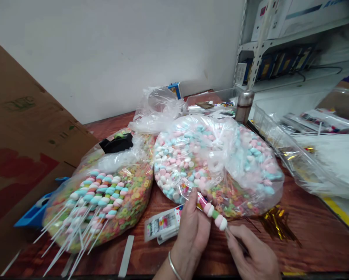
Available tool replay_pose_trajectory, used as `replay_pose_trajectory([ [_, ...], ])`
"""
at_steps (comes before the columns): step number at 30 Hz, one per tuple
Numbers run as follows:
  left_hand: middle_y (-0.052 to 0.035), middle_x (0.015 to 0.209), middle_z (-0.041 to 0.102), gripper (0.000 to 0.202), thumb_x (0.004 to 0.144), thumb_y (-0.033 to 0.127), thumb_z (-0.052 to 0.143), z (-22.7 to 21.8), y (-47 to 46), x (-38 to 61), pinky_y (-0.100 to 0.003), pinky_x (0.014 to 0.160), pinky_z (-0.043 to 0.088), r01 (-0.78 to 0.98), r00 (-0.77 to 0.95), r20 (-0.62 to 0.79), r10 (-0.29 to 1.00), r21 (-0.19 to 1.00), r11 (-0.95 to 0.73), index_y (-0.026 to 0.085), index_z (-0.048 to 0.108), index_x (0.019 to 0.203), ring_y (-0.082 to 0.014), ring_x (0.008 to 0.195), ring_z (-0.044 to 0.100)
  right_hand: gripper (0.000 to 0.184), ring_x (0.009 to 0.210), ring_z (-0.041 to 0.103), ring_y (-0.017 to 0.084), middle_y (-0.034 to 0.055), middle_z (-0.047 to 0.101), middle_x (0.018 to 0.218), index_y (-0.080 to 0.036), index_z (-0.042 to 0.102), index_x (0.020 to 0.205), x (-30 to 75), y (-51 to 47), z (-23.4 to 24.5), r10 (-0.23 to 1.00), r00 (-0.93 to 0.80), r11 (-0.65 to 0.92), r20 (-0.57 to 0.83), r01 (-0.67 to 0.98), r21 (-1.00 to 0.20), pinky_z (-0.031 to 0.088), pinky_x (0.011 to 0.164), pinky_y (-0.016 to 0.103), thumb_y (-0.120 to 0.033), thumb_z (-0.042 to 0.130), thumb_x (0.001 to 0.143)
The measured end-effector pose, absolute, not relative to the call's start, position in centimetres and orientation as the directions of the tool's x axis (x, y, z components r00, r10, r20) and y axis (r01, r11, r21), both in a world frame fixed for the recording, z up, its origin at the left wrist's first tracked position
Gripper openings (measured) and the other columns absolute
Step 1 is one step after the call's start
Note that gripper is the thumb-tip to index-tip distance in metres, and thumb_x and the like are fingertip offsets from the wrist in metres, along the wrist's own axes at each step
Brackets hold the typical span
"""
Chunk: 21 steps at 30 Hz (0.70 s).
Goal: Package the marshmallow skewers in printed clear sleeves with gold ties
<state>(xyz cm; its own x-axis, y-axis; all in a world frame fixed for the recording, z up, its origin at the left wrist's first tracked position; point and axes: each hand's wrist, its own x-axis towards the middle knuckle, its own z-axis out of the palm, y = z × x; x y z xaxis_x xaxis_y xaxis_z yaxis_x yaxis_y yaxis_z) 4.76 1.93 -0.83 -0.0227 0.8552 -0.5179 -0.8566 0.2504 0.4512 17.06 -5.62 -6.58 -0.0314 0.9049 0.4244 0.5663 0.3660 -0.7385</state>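
Note:
My left hand (194,225), with a bangle at the wrist, is closed on a clear printed plastic bag (183,187). A marshmallow skewer (216,217) of pink and white marshmallows with a green ring between them slants across to my right hand (251,251). The fingers of that hand pinch it at its lower end, where its stick is mostly hidden. The skewer's upper end lies at the bag's mouth by my left fingers; how far inside, I cannot tell. A stack of flat printed bags (164,224) lies just left of my left hand. Gold twist ties (276,225) lie beyond my right hand.
Finished-looking marshmallow skewers (98,194) rest on a big bag of cereal rings (136,190), beside a black tape dispenser (116,143). A large bag of marshmallows (177,155) sits ahead. A cardboard box (31,128) stands left; a metal bottle (244,107) and clear bin (297,171) stand right.

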Motion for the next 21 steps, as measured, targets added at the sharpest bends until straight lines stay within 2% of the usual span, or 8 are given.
replay_pose_trajectory([
  [2,-0.0042,0.079,0.063,0.018,0.084,0.032,0.066,-0.8,1.9,5.0,-0.028,0.065,0.053,-0.86,-0.034,-0.543,0.839,0.443,0.252,0.015,0.063,0.087,-0.0146,0.068,0.061,0.015,0.056,0.055,0.015,0.0008,0.063,0.063,-0.018,0.065,0.1,17.4,-5.6,-6.7,0.771,-0.151,0.542,0.619,0.667,-0.512,0.041,0.059,0.028,-0.012,0.06,0.087],
  [4,-0.004,0.078,0.063,0.02,0.085,0.034,0.065,-0.5,1.9,4.9,-0.028,0.063,0.053,-0.864,-0.028,-0.574,0.818,0.426,0.269,0.015,0.062,0.088,-0.015,0.068,0.061,0.02,0.054,0.054,0.016,0.0005,0.061,0.06,-0.017,0.064,0.104,17.6,-5.6,-6.8,0.708,-0.217,0.589,0.672,0.706,-0.393,0.039,0.058,0.03,-0.01,0.061,0.086],
  [6,-0.0027,0.075,0.061,0.02,0.086,0.036,0.063,0.0,1.8,4.7,-0.028,0.062,0.052,-0.868,0.012,-0.577,0.817,0.399,0.294,0.015,0.06,0.086,-0.0149,0.067,0.06,0.011,0.055,0.056,0.016,0.0006,0.062,0.062,-0.018,0.064,0.097,17.7,-5.6,-6.6,0.788,-0.185,0.531,0.587,0.687,-0.497,0.042,0.058,0.027,-0.016,0.056,0.091],
  [9,-0.0019,0.073,0.059,0.022,0.087,0.038,0.061,0.6,1.6,4.5,-0.027,0.061,0.05,-0.86,0.105,-0.528,0.843,0.377,0.344,0.016,0.059,0.083,-0.0153,0.067,0.06,0.026,0.055,0.058,0.012,-0.0011,0.061,0.064,-0.021,0.061,0.079,17.6,-5.5,-6.4,0.951,-0.091,0.293,0.296,0.577,-0.762,0.045,0.054,0.019,-0.028,0.044,0.098],
  [11,-0.0011,0.071,0.058,0.024,0.086,0.039,0.063,0.7,1.3,4.7,-0.025,0.058,0.048,-0.854,0.117,-0.52,0.846,0.382,0.353,0.016,0.058,0.081,-0.0145,0.065,0.059,0.03,0.054,0.058,0.011,-0.0016,0.061,0.064,-0.021,0.06,0.076,17.3,-5.7,-6.5,0.975,-0.076,0.214,0.207,0.545,-0.81,0.045,0.052,0.017,-0.03,0.042,0.098],
  [15,-0.0006,0.069,0.058,0.028,0.083,0.043,0.066,0.2,0.6,5.8,-0.021,0.046,0.037,-0.839,0.023,-0.568,0.823,0.436,0.325,0.015,0.059,0.081,-0.0114,0.058,0.054,0.013,0.054,0.057,0.015,-0.0005,0.063,0.062,-0.02,0.066,0.09,16.8,-5.9,-7.4,0.843,-0.125,0.464,0.523,0.662,-0.589,0.044,0.058,0.024,-0.022,0.054,0.092],
  [17,-0.0012,0.069,0.058,0.029,0.084,0.043,0.065,-0.2,0.1,6.4,-0.021,0.046,0.036,-0.828,0.016,-0.554,0.833,0.459,0.321,0.015,0.059,0.079,-0.0106,0.057,0.053,0.012,0.057,0.06,0.016,0.0004,0.065,0.065,-0.019,0.067,0.095,16.6,-5.8,-7.6,0.813,-0.121,0.495,0.569,0.658,-0.567,0.045,0.062,0.025,-0.021,0.056,0.091],
  [21,-0.0055,0.079,0.063,0.026,0.086,0.039,0.063,-0.7,-0.2,6.3,-0.026,0.064,0.047,-0.828,0.106,-0.428,0.898,0.462,0.317,0.013,0.063,0.084,-0.0143,0.07,0.058,0.024,0.061,0.06,0.014,-0.0002,0.065,0.071,-0.021,0.063,0.083,16.5,-5.2,-6.7,0.985,0.062,0.126,0.162,0.391,-0.912,0.045,0.058,0.02,-0.035,0.048,0.095],
])
